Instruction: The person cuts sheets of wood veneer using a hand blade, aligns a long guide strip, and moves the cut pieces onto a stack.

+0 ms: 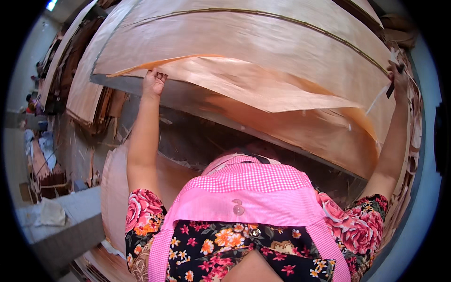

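Observation:
A large, thin sheet of wood veneer [225, 77] lies before me, its near edge lifted and curling. My left hand [155, 83] is closed on that raised edge, fingers pinched over it. Far to the right, my right hand [399, 81] is closed round the end of a long, thin bamboo-like stick [263, 13], which arches across the veneer to the upper left. A short black object [390, 90] also sticks out at this hand; its kind is unclear. A narrow white strip [377, 97] hangs beside it.
The veneer rests on a broad grey-edged surface [117, 83]. More veneer stacks [87, 96] stand at the left, and a curved sheet [115, 183] lies below them. A grey bench [87, 207] with a white cloth [52, 212] is at lower left. A blue wall [425, 155] bounds the right.

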`<action>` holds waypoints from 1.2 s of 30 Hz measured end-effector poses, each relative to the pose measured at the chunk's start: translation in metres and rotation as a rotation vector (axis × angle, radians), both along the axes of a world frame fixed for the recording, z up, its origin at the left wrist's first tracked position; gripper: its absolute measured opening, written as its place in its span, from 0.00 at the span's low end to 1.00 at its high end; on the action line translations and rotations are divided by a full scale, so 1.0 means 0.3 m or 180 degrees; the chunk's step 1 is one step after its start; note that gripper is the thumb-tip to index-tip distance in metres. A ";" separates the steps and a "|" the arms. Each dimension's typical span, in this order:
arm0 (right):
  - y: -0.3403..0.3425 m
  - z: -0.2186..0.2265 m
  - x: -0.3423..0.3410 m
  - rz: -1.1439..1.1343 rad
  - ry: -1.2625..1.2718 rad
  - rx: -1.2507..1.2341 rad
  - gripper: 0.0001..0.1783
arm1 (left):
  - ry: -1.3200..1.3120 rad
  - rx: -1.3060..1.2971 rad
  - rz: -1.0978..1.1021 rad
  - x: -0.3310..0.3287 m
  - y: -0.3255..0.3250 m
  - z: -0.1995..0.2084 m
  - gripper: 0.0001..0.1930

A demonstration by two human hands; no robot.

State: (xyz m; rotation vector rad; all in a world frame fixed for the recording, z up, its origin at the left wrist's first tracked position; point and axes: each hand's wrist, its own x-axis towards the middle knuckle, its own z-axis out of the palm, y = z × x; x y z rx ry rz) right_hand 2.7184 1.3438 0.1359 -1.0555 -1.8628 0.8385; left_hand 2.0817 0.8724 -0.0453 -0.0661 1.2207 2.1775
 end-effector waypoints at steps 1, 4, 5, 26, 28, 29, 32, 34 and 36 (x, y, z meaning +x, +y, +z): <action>-0.012 0.013 -0.001 -0.0169 -0.0410 -0.0029 0.11 | 0.0219 -0.0160 -0.0163 0.016 0.035 -0.005 0.09; -0.011 0.040 -0.051 -0.0162 -0.1451 0.0626 0.10 | 0.0193 -0.1278 -0.0041 0.145 0.107 0.025 0.13; -0.002 0.042 -0.087 -0.0261 -0.1890 0.0775 0.10 | 0.0296 -0.1086 -0.0014 0.188 0.147 0.055 0.13; -0.163 -0.317 -0.630 -0.0124 -0.3255 0.1038 0.17 | -0.0163 -0.2045 0.0251 0.262 -0.158 -0.006 0.04; -0.305 -0.246 -0.505 -0.0305 -0.2097 0.0707 0.15 | -0.0001 -0.2664 -0.0524 0.253 -0.197 0.015 0.10; -0.403 -0.209 -0.398 -0.0042 -0.1391 0.0313 0.14 | 0.0545 -0.3166 -0.1006 0.247 -0.214 0.031 0.14; -0.776 -0.182 -0.068 -0.0830 -0.1156 -0.0332 0.13 | 0.1381 -0.3602 -0.1620 0.223 -0.213 0.092 0.23; -1.054 -0.244 0.143 -0.2216 -0.0172 -0.0778 0.13 | 0.1738 -0.2705 -0.1503 0.222 -0.170 0.139 0.23; -1.324 -0.356 0.301 -0.3635 0.1209 -0.0885 0.10 | 0.3329 -0.2546 -0.1162 0.234 -0.095 0.189 0.16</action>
